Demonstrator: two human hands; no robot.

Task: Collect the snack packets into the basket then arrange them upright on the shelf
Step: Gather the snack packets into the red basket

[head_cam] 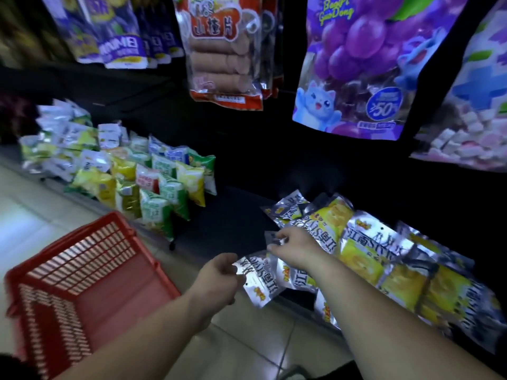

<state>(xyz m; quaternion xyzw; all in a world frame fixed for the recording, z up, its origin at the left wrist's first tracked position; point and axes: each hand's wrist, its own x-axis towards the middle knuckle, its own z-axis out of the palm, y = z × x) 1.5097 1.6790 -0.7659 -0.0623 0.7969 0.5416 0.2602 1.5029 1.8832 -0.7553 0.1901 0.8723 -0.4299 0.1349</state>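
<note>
Right now my left hand (219,275) pinches the edge of a silver snack packet (256,283) at the lip of the shelf (230,223). Just beyond it, my right hand (295,246) pinches the corner of a second packet (273,238). Yellow-and-silver packets (365,242) printed "江南" lie flat to its right. The red basket (82,270) sits left of my left hand. Above hang a grape bag (356,64) reading "BaoPi GuoDong" and "50%", and a red bag (222,50) marked "山楂片".
</note>
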